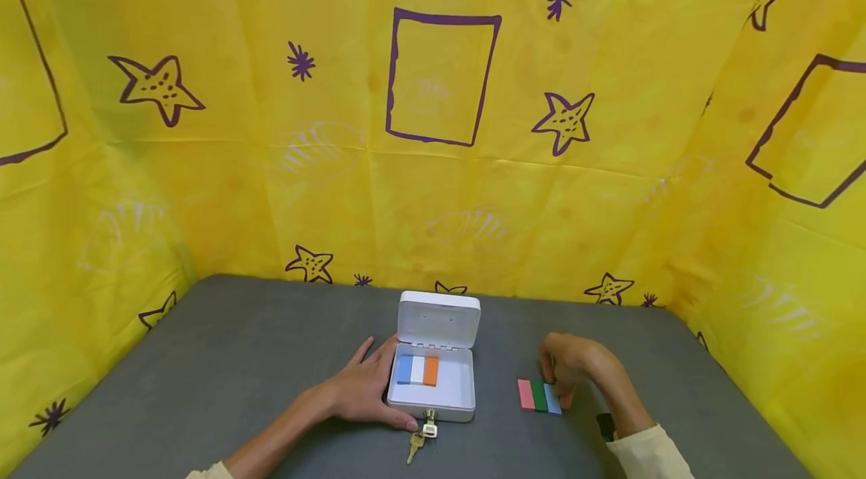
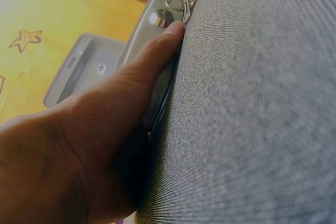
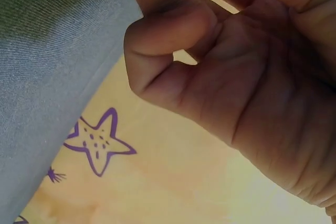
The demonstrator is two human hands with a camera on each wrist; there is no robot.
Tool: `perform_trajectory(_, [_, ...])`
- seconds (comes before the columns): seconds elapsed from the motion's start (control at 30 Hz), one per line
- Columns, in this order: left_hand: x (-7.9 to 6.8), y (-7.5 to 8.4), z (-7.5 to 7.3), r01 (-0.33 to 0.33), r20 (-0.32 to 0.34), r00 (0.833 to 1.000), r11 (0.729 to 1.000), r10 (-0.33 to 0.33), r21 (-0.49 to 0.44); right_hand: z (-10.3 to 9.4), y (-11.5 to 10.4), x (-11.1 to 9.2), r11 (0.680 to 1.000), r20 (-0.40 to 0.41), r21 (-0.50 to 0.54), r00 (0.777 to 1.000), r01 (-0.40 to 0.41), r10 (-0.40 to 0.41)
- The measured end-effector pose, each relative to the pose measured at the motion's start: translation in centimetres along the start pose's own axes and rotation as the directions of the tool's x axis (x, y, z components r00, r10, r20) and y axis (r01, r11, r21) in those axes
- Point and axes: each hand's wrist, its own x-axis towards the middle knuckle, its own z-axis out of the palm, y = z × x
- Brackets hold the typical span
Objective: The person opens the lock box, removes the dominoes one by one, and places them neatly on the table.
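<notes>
A small white metal cash box [image 1: 463,381] stands with its lid [image 1: 438,319] raised. Inside, on the left, blue, white and orange blocks [image 1: 418,371] lie side by side. My left hand [image 1: 365,387] rests against the box's left side, fingers spread and thumb along the front corner. Keys on a ring [image 1: 416,446] hang from the front lock. To the right, my right hand [image 1: 573,363] has curled fingers and pinches a light blue block [image 1: 552,399], which lies against a green block [image 1: 538,395] and a pink block [image 1: 525,395]. In the right wrist view the fingertips are hidden.
The dark grey table [image 1: 284,336] carries the box and blocks. Yellow cloth [image 1: 237,186] with purple stars and squares closes in the back and both sides. A dark band [image 1: 606,426] sits at the right wrist.
</notes>
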Motion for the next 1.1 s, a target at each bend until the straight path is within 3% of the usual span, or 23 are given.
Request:
perform_trajectory(0.33, [0.7, -1.2, 0.8, 0.002, -0.013, 1.000, 1.000, -0.003, -0.020, 0.3, 0.0, 0.2, 1.000, 0.002, 0.001, 1.000, -0.002, 0.002])
perform_trajectory(0.8, [0.5, -0.8, 0.7, 0.014, 0.002, 1.000, 1.000, -0.013, -0.028, 0.3, -0.4, 0.0, 0.999, -0.028, 0.017, 0.999, 0.030, -0.029])
perform_trajectory(1.0, [0.3, -0.7, 0.5, 0.024, 0.010, 1.000, 0.999, -0.023, -0.023, 0.1, -1.1, -0.4, 0.998, -0.114, -0.044, 0.992, 0.052, -0.057])
perform_trajectory(1.1, [0.1, -0.5, 0.3, 0.029, 0.011, 1.000, 0.999, -0.028, -0.023, -0.2, -1.8, -0.7, 0.989, -0.162, -0.057, 0.977, 0.133, -0.141])
